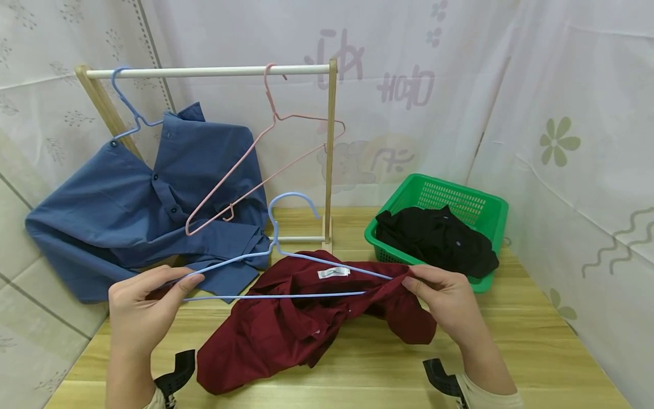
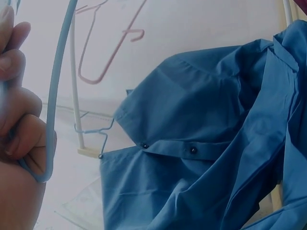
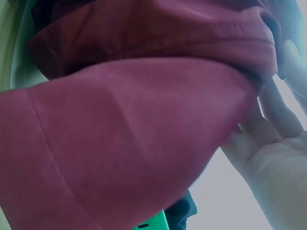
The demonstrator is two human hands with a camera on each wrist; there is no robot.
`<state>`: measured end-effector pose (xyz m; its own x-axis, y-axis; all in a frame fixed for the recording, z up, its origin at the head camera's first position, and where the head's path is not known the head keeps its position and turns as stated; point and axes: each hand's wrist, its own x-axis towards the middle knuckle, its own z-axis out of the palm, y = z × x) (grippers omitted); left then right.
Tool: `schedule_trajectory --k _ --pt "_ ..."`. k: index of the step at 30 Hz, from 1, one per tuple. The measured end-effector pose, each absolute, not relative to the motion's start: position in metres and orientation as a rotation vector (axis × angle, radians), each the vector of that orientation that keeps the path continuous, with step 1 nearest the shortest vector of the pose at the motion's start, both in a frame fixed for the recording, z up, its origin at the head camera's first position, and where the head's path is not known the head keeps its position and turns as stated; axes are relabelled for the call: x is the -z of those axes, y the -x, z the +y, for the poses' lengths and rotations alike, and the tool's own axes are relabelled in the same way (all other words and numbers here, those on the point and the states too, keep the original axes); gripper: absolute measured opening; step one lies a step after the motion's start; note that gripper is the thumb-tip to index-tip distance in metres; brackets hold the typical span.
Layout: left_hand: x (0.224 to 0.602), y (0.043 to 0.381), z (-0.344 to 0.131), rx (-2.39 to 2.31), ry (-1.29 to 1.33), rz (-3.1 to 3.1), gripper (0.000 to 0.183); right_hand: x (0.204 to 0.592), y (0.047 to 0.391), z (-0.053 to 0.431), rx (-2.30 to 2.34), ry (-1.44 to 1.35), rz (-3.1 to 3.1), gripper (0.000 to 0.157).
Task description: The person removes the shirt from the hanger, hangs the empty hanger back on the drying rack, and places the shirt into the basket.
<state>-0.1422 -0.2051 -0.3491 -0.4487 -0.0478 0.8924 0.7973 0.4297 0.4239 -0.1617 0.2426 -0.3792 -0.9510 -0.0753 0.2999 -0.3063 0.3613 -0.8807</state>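
Note:
A light blue hanger (image 1: 276,241) is held up over the table, its hook upward. My left hand (image 1: 145,307) grips its left end; in the left wrist view the hanger's bend (image 2: 47,175) shows against the fingers. The maroon shirt (image 1: 286,324) hangs from the right side, with a white label (image 1: 334,272) at its collar. With thumb and fingers my right hand (image 1: 447,298) pinches the shirt's shoulder, where the cloth covers the hanger's right end. In the right wrist view a maroon sleeve (image 3: 129,139) hides much of the scene beside the fingers.
Behind stands a rack with a white rail (image 1: 204,72). A blue shirt (image 1: 204,165) hangs askew from a blue hanger (image 1: 134,116) there, beside a bare pink hanger (image 1: 271,130). At right, a green basket (image 1: 498,213) holds black clothing (image 1: 439,238) on the wooden table (image 1: 541,341).

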Motion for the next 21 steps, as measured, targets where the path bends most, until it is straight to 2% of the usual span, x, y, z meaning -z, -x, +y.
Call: schedule_trajectory --k 8,21 --pt "0.344 0.135 -0.206 1.189 0.651 -1.747 0.016 0.379 0.161 0.247 -1.713 -0.372 -2.348 0.031" --pt "0.343 0.126 -0.220 1.223 0.622 -1.693 0.011 0.378 0.160 0.252 -1.702 -0.364 -2.290 0.030"
